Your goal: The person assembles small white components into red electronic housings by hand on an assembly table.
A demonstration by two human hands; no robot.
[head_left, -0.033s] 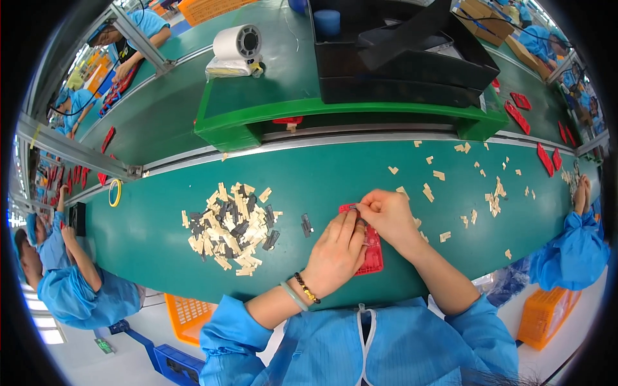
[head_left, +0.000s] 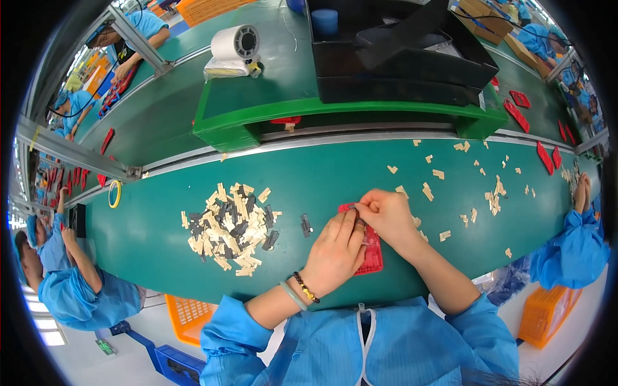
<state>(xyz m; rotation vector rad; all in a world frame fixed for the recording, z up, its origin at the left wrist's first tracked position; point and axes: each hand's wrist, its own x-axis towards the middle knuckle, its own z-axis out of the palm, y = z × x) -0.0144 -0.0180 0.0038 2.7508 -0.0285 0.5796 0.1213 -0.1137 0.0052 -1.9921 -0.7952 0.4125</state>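
A red plastic housing lies on the green tabletop in front of me, partly hidden under my hands. My left hand, with a bead bracelet and a pale bangle at its wrist, grips the housing from the left, fingers bent over its upper half. At the far end of the housing my right hand is closed, thumb and forefinger pinched next to the left fingertips; what is between them is too small to make out. Left of my hands is a heap of cream and dark grey small plastic pieces. One dark piece lies between heap and hand.
Cream pieces are scattered to the right. A green raised shelf crosses the far side, bearing a black bin and a white roll. A yellow tape ring lies far left. Co-workers sit at both sides.
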